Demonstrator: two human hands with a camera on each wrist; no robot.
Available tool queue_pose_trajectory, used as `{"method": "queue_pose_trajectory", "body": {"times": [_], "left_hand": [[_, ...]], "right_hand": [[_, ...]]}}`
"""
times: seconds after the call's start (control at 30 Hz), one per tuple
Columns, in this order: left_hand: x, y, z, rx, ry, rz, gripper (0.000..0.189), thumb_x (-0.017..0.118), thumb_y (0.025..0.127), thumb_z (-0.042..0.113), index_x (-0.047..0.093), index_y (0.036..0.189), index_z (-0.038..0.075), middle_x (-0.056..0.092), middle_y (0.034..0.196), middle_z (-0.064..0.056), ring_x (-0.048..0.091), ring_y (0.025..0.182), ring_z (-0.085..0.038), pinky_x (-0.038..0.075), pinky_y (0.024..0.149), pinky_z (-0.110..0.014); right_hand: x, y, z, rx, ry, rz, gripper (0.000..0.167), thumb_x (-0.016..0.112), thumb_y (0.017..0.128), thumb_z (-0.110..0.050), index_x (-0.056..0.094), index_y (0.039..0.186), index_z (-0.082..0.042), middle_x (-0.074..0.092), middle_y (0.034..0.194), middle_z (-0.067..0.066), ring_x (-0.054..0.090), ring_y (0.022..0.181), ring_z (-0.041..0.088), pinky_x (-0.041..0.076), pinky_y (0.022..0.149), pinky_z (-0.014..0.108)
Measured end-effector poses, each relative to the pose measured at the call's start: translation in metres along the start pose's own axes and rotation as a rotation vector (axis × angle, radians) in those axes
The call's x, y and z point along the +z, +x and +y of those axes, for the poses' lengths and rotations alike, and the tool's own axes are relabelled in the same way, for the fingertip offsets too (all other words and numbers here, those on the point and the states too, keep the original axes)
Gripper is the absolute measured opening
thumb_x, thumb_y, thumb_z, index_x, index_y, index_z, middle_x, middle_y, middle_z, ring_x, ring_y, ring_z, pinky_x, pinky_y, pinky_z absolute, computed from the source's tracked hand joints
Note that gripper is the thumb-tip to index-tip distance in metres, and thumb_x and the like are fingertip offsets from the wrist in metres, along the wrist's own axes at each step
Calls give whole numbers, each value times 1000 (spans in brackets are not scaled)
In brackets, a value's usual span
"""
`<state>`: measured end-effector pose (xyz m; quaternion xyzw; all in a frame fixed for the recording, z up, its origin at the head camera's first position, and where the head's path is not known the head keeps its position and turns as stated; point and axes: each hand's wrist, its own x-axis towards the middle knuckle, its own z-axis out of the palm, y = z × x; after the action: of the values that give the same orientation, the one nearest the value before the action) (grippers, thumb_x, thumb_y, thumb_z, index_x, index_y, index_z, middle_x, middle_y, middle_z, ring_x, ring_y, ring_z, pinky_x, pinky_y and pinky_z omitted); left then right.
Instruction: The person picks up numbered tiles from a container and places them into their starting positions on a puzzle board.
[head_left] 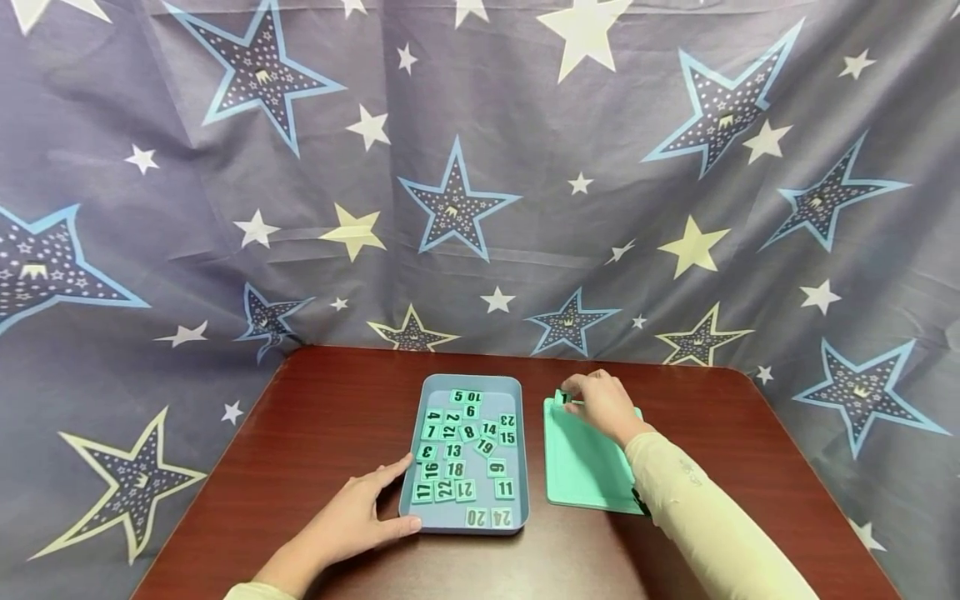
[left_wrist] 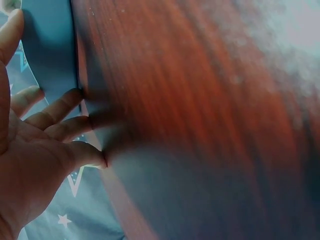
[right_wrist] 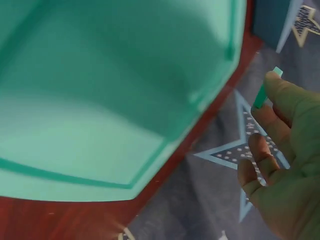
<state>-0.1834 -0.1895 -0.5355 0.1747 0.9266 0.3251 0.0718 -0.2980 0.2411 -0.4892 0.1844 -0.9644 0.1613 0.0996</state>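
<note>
Between thumb and fingers, my right hand [head_left: 602, 403] pinches a small green number tile [head_left: 562, 398], marked 1, over the far left corner of a mint-green square board [head_left: 588, 462]. The right wrist view shows the tile [right_wrist: 261, 95] edge-on at the fingertips. My left hand [head_left: 358, 510] rests against the left side of a blue-grey tray [head_left: 523, 467], thumb at its near corner and fingers spread along its wall. Inside the tray lie many green number tiles, among them the 8 tile [head_left: 468, 432] and the 13 tile [head_left: 453, 451], turned various ways.
Tray and board stand side by side on a dark red wooden table [head_left: 345, 408], with a narrow strip of wood between them. A grey curtain [head_left: 495, 217] printed with stars hangs behind the table and along its sides.
</note>
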Motion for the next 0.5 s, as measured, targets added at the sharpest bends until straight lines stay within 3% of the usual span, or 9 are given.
{"method": "queue_pose_trajectory", "body": {"times": [0.5], "left_hand": [[-1, -1, -1, -5, -25, -6, 98, 85, 84, 63, 48, 163, 18, 55, 162, -10, 46, 151, -51, 29, 118, -81]], "right_hand": [[22, -8, 7, -37, -79, -17, 33, 90, 86, -16, 78, 116, -9, 81, 106, 8, 67, 106, 37, 53, 96, 57]]}}
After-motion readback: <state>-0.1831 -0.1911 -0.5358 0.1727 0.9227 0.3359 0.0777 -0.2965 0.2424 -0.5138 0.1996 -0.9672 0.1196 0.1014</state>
